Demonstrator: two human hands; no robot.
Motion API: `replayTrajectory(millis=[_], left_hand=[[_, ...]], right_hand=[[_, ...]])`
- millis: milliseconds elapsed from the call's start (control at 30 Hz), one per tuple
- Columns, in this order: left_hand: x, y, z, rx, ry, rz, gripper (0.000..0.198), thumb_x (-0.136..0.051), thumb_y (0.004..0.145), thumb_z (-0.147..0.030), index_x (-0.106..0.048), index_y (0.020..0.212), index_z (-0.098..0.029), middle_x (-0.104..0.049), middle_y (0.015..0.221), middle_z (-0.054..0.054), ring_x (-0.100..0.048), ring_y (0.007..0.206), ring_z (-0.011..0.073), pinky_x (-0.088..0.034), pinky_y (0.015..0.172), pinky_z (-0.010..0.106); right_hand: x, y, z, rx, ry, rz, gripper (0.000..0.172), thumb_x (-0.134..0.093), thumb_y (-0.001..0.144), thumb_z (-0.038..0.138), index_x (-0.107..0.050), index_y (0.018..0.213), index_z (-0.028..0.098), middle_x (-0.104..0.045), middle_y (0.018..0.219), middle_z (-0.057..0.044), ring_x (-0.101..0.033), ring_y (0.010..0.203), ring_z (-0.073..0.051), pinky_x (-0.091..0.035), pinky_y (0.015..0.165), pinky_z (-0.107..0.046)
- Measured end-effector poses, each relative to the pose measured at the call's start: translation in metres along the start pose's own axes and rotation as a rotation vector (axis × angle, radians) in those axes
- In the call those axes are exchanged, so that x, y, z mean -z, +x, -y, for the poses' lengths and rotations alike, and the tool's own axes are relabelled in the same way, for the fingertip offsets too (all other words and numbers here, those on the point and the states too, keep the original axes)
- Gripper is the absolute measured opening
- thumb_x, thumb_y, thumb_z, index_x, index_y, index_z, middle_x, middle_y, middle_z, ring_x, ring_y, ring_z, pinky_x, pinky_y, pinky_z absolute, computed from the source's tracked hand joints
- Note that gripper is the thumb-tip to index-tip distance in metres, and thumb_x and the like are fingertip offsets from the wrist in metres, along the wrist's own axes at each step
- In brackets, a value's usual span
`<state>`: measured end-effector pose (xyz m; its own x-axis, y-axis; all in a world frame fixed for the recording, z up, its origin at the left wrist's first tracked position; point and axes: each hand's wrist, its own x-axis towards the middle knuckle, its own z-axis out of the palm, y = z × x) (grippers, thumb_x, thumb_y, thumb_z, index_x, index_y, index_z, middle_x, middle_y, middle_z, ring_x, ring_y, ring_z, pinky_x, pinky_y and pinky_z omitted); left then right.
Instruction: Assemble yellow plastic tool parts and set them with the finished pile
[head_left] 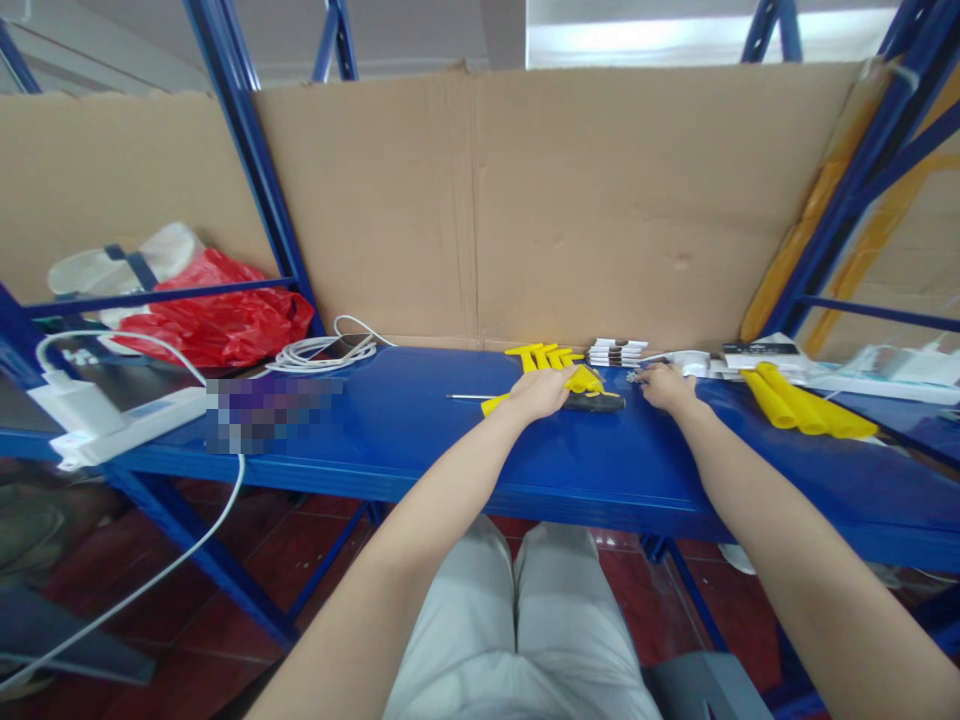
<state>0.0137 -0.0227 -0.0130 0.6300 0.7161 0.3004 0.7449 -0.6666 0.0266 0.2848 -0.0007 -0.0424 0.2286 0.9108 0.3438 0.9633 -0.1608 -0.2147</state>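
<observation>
The yellow-and-black-handled screwdriver [600,398] lies on the blue metal table [420,440], its thin shaft pointing left. The left hand [541,390] covers its handle palm down; I cannot tell whether it grips. The right hand [664,386], fingers curled, touches small silvery parts [637,377]. A careless nudge could scatter those or roll the screwdriver off the front edge.

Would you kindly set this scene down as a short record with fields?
surface: blue metal shelf, cardboard behind it
left hand: over the handle of a yellow-and-black screwdriver; grip unclear
right hand: fingertips at small metal parts
behind the hands: yellow T-shaped pieces
right side: yellow tubes
left side: coiled white cable, red plastic bag, power strip
</observation>
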Motion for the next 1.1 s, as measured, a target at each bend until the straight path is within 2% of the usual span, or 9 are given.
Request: replayTrajectory(millis=[200,367,467,533,633,733,933,1100], left_hand=[[0.0,0.002,0.003,0.024,-0.067,-0.067,0.054,-0.045,0.095,-0.023,-0.043,0.149,-0.023,-0.063,0.135,0.01,-0.061,0.122,0.0258,-0.048,0.103,0.039],[0.006,0.012,0.009,0.011,-0.383,-0.255,0.048,-0.047,0.092,-0.017,-0.053,0.14,-0.019,-0.065,0.132,0.009,-0.062,0.119,0.022,-0.048,0.101,0.034],[0.013,0.016,0.01,0.067,-0.716,-0.309,0.031,-0.048,0.092,-0.015,-0.062,0.119,-0.012,-0.073,0.102,0.008,-0.069,0.089,0.0163,-0.054,0.081,0.027],[0.017,0.015,0.009,0.166,-0.959,-0.317,0.017,-0.049,0.093,-0.016,-0.062,0.102,-0.011,-0.067,0.073,0.002,-0.06,0.059,0.0093,-0.049,0.06,0.019],[0.022,0.011,0.005,0.275,-1.299,-0.29,0.012,-0.047,0.092,-0.011,-0.054,0.084,-0.015,-0.046,0.055,-0.008,-0.037,0.038,0.0033,-0.033,0.042,0.015],[0.024,0.007,0.001,0.361,-1.476,-0.19,0.021,-0.045,0.09,-0.005,-0.045,0.073,-0.018,-0.04,0.052,-0.009,-0.032,0.034,0.0026,-0.025,0.038,0.016],[0.026,0.003,-0.005,0.465,-1.494,0.041,0.024,-0.042,0.091,-0.003,-0.043,0.072,-0.018,-0.042,0.05,-0.008,-0.032,0.033,0.0025,-0.025,0.037,0.018],[0.026,0.002,-0.008,0.445,-1.515,0.127,0.021,-0.042,0.092,-0.005,-0.044,0.076,-0.019,-0.041,0.047,-0.009,-0.031,0.033,0.0037,-0.025,0.039,0.018]], right_hand=[[0.006,-0.004,0.008,0.007,-0.079,-0.011,0.021,-0.053,0.081,0.012,-0.073,0.077,0.02,-0.063,0.122,-0.015,-0.049,0.123,-0.037,-0.038,0.098,-0.063],[0.002,0.0,0.006,0.014,-0.101,-0.004,0.017,-0.055,0.079,0.011,-0.07,0.075,0.018,-0.064,0.113,-0.018,-0.05,0.119,-0.037,-0.041,0.098,-0.06],[0.0,0.001,0.006,0.021,-0.116,0.016,0.015,-0.056,0.077,0.01,-0.07,0.077,0.017,-0.062,0.114,-0.018,-0.049,0.12,-0.037,-0.04,0.097,-0.06],[0.0,0.001,0.008,0.017,-0.118,0.023,0.016,-0.055,0.077,0.01,-0.07,0.079,0.017,-0.061,0.115,-0.016,-0.048,0.12,-0.036,-0.04,0.098,-0.058],[0.003,0.001,0.014,0.029,-0.066,-0.02,0.019,-0.053,0.077,0.01,-0.07,0.082,0.017,-0.061,0.115,-0.015,-0.049,0.12,-0.034,-0.041,0.097,-0.053],[0.006,0.004,0.024,0.081,0.08,-0.13,0.018,-0.051,0.08,0.014,-0.068,0.082,0.018,-0.064,0.109,-0.015,-0.053,0.114,-0.032,-0.044,0.094,-0.048],[0.007,0.006,0.058,0.433,0.473,-0.267,0.011,-0.051,0.081,0.021,-0.06,0.074,0.021,-0.067,0.091,-0.01,-0.06,0.097,-0.027,-0.044,0.093,-0.045],[0.006,-0.001,0.078,0.606,0.544,-0.265,0.009,-0.054,0.079,0.021,-0.056,0.07,0.024,-0.066,0.081,-0.006,-0.06,0.088,-0.025,-0.044,0.09,-0.043]])
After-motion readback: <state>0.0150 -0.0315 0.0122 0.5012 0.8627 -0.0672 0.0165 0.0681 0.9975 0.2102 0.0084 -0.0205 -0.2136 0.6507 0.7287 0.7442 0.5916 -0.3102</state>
